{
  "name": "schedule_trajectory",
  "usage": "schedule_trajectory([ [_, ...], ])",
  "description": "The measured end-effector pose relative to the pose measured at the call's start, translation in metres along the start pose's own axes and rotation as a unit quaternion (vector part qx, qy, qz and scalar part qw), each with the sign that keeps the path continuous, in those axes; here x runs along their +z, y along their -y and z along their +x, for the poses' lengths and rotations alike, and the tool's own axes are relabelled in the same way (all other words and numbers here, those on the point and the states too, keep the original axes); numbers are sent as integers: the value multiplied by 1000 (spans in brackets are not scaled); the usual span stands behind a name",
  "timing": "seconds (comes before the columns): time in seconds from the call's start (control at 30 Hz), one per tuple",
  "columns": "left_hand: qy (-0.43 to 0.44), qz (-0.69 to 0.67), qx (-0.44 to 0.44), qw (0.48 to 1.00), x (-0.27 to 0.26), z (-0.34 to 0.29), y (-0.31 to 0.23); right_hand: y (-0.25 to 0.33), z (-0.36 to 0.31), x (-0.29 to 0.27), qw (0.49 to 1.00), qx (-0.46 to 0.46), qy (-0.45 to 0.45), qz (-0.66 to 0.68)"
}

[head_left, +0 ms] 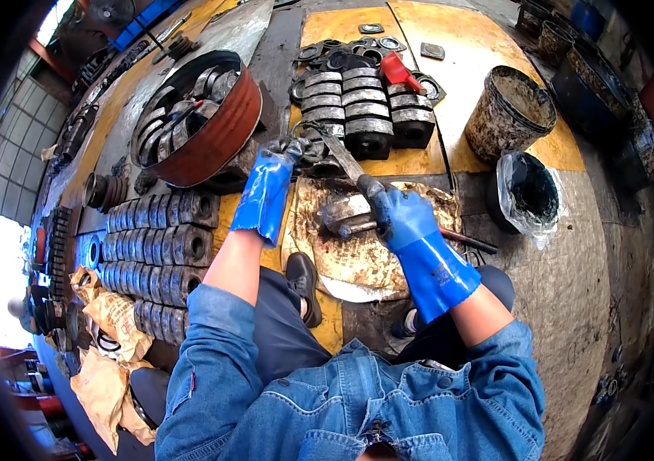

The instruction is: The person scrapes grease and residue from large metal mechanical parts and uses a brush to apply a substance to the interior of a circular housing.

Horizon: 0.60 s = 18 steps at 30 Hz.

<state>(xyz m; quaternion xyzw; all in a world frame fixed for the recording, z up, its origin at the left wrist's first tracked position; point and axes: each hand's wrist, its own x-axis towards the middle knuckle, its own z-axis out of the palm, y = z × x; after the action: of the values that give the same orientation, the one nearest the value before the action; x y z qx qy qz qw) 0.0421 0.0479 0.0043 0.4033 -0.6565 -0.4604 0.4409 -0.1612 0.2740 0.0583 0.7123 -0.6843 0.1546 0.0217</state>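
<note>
My right hand (pixel 405 217), in a blue rubber glove, is closed round the handle of a flat-bladed scraper (pixel 344 159). Its blade points forward and left, toward my left hand (pixel 284 151). That hand wears a matching glove and has its fingers curled near the blade's tip; what they hold is too small and dark to make out. Below the scraper, a metal block (pixel 346 210) lies on a grease-stained sheet (pixel 334 265). Beside it is a dark rod-like handle (pixel 469 240), partly hidden by my right glove.
Rows of metal blocks (pixel 344 114) stand ahead, a red scoop (pixel 400 73) on them. More block rows (pixel 158 242) and a red-brown drum (pixel 215 142) of parts stand left. At right are a grimy bucket (pixel 488 115) and a plastic-lined grease tub (pixel 505 203). Torn paper (pixel 104 388) lies lower left.
</note>
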Motion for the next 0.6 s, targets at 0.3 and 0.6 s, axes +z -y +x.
schedule_trajectory([
  [0.3, -9, -24, -22, 999, -14, -1, -3, -31, -9, -11, 987, -103, -88, -86],
  [0.6, -60, -34, -44, 997, -38, -11, 1, -48, -10, -30, 978, -185, -92, -32],
])
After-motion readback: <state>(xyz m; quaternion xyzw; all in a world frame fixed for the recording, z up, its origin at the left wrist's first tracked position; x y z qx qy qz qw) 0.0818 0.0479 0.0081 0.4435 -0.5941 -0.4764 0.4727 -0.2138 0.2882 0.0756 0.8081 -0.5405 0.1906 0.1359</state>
